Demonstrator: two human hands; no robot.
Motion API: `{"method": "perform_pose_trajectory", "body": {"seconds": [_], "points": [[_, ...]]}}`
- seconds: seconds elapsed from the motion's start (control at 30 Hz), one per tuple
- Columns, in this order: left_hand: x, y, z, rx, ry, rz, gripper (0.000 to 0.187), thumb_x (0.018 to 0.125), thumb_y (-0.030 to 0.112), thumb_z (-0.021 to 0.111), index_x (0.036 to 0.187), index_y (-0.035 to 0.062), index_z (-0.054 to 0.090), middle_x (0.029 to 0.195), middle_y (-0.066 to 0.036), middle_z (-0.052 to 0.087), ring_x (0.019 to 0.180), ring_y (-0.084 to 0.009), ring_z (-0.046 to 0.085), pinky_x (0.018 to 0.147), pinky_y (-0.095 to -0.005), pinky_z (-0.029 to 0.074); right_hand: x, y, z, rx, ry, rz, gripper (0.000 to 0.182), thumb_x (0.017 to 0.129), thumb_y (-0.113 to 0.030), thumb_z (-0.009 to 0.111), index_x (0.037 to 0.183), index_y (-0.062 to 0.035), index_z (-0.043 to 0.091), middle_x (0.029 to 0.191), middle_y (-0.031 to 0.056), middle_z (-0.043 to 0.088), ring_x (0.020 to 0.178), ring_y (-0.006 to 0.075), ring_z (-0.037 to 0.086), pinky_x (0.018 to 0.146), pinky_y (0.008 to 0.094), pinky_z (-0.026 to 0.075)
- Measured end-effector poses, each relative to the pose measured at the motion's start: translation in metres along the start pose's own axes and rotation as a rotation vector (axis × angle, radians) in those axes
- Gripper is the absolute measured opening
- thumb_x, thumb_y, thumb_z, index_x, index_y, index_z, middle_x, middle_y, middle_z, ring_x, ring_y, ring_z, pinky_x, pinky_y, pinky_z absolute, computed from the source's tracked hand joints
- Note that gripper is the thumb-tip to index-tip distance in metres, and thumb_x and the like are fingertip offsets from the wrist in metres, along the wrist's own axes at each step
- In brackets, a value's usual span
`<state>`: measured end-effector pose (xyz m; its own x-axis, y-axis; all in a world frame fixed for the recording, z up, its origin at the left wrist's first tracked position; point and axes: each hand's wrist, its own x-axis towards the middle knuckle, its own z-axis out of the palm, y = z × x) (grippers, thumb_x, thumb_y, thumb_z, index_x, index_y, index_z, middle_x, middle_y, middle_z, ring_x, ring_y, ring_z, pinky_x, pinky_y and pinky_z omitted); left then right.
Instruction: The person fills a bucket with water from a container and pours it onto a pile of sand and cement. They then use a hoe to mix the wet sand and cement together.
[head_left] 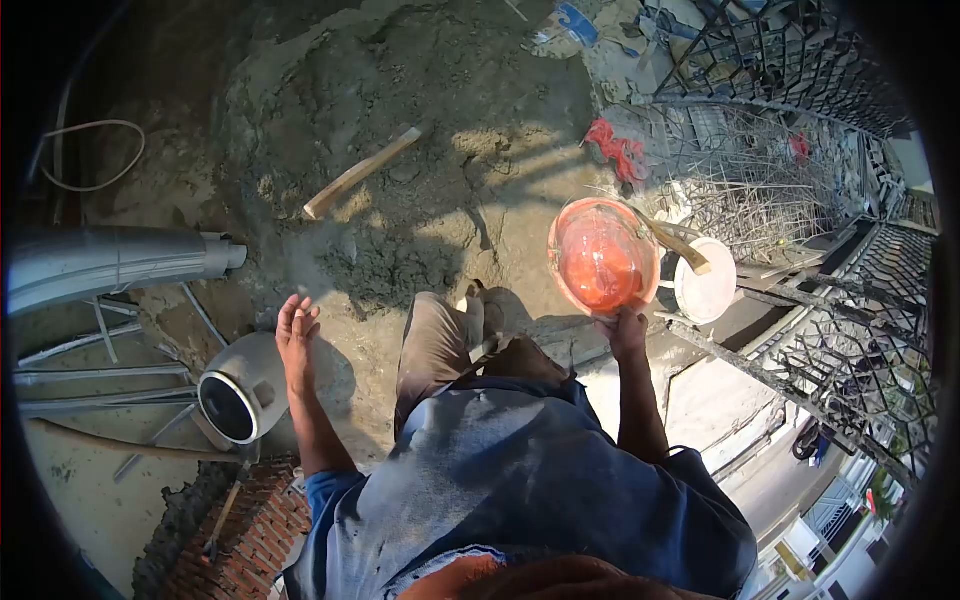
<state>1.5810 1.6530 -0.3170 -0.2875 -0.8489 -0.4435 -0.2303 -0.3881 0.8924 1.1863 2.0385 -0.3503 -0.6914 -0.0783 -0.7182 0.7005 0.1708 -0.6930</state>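
Your right hand pinches the near rim of a round, orange-red, glossy bowl with a paler, dusty rim, so the bowl sits just ahead of that hand (some of its fingers are hidden, so you cannot tell their exact grip). Your left hand is raised well apart from it, fingers loosely spread and slightly curled. Near and to the left of that hand lies a tilted, pale grey bucket with a dark round opening. Ahead, between your hands, spreads wet grey mortar, with a pale wooden stick lying on it. Beyond the bowl's right side you see a round whitish container.
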Motion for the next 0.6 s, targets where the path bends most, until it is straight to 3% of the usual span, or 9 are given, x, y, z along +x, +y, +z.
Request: {"method": "perform_pose_trajectory", "body": {"seconds": [0.03, 0.07, 0.23, 0.27, 0.37, 0.5, 0.53, 0.57, 0.6], "points": [[0.021, 0.024, 0.021, -0.028, 0.04, 0.027, 0.047, 0.096, 0.035, 0.053, 0.133, 0.0082, 0.044, 0.13, -0.008, 0.054, 0.116, -0.0204, 0.053, 0.097, -0.0377, 0.038, 0.012, -0.015, 0.002, 0.017, 0.033, -0.003, 0.031, 0.085, -0.012, 0.048, 0.113, 0.0033, 0.048, 0.103, 0.0177, 0.059, 0.091, 0.0286, 0.063, 0.07, 0.0414, 0.057], [0.046, 0.035, 0.036, -0.058, 0.062, 0.055, 0.047, 0.096, 0.037, 0.051, 0.134, 0.0088, 0.044, 0.132, -0.008, 0.052, 0.12, -0.0218, 0.05, 0.098, -0.0387, 0.036, 0.038, -0.017, -0.001, 0.102, 0.065, 0.036, 0.045, 0.083, -0.009, 0.05, 0.128, -0.0068, 0.042, 0.107, 0.0154, 0.058, 0.08, 0.0274, 0.067, 0.055, 0.0355, 0.059], [0.156, 0.052, 0.09, 0.194, 0.121, 0.052, 0.055, 0.095, 0.047, 0.047, 0.136, 0.0118, 0.041, 0.134, -0.011, 0.048, 0.126, -0.0242, 0.041, 0.102, -0.0425, 0.031, 0.106, -0.087, 0.013, 0.116, -0.043, 0.007, 0.033, 0.083, -0.009, 0.051, 0.115, 0.0, 0.052, 0.095, 0.0123, 0.062, 0.077, 0.0249, 0.066, 0.055, 0.0351, 0.054], [0.161, 0.057, 0.117, 0.089, 0.242, -0.018, 0.05, 0.093, 0.044, 0.051, 0.126, 0.0074, 0.051, 0.116, -0.01, 0.059, 0.106, -0.0195, 0.055, 0.088, -0.0368, 0.042, 0.113, -0.097, 0.012, 0.106, -0.038, 0.016, 0.031, 0.083, -0.009, 0.051, 0.113, -0.0006, 0.051, 0.092, 0.0126, 0.062, 0.072, 0.0245, 0.065, 0.051, 0.0329, 0.054], [0.19, 0.029, 0.124, 0.04, 0.454, 0.028, 0.033, 0.093, 0.033, 0.055, 0.087, 0.0034, 0.067, 0.072, -0.002, 0.063, 0.056, -0.0081, 0.052, 0.048, -0.0232, 0.039, 0.144, -0.169, 0.05, 0.048, 0.107, 0.069, 0.031, 0.082, -0.007, 0.051, 0.111, 0.0034, 0.05, 0.086, 0.0142, 0.061, 0.063, 0.0243, 0.063, 0.049, 0.031, 0.054], [0.193, 0.035, 0.127, 0.053, 0.52, -0.098, 0.027, 0.092, 0.026, 0.056, 0.082, 0.003, 0.067, 0.072, -0.004, 0.064, 0.059, -0.0105, 0.056, 0.048, -0.0242, 0.042, 0.21, -0.23, 0.075, -0.046, 0.059, 0.042, 0.03, 0.081, -0.007, 0.052, 0.108, 0.008, 0.052, 0.089, 0.0173, 0.062, 0.064, 0.0262, 0.064, 0.052, 0.0347, 0.057], [0.195, 0.034, 0.127, 0.043, 0.559, -0.114, 0.026, 0.092, 0.024, 0.056, 0.081, 0.0024, 0.067, 0.072, -0.005, 0.064, 0.059, -0.011, 0.056, 0.048, -0.0245, 0.043, 0.225, -0.243, 0.085, 0.057, -0.108, -0.032, 0.027, 0.082, -0.006, 0.05, 0.105, 0.0082, 0.053, 0.089, 0.0178, 0.062, 0.067, 0.0279, 0.065, 0.051, 0.0354, 0.057], [0.198, 0.033, 0.129, 0.035, 0.596, -0.131, 0.025, 0.091, 0.022, 0.056, 0.08, 0.0018, 0.067, 0.073, -0.005, 0.065, 0.06, -0.0114, 0.057, 0.048, -0.0248, 0.043, 0.233, -0.269, 0.118, -0.107, 0.166, 0.001, 0.028, 0.083, -0.006, 0.048, 0.106, 0.0096, 0.052, 0.088, 0.0173, 0.063, 0.068, 0.0288, 0.066, 0.05, 0.0367, 0.058], [0.199, 0.033, 0.13, 0.052, 0.613, -0.121, 0.026, 0.09, 0.021, 0.057, 0.078, -0.0003, 0.067, 0.071, -0.006, 0.064, 0.061, -0.0119, 0.057, 0.051, -0.0265, 0.044, 0.245, -0.292, 0.141, -0.109, 0.082, -0.008, 0.027, 0.083, -0.005, 0.047, 0.105, 0.0098, 0.051, 0.087, 0.018, 0.063, 0.068, 0.0288, 0.066, 0.049, 0.0376, 0.058]]}}
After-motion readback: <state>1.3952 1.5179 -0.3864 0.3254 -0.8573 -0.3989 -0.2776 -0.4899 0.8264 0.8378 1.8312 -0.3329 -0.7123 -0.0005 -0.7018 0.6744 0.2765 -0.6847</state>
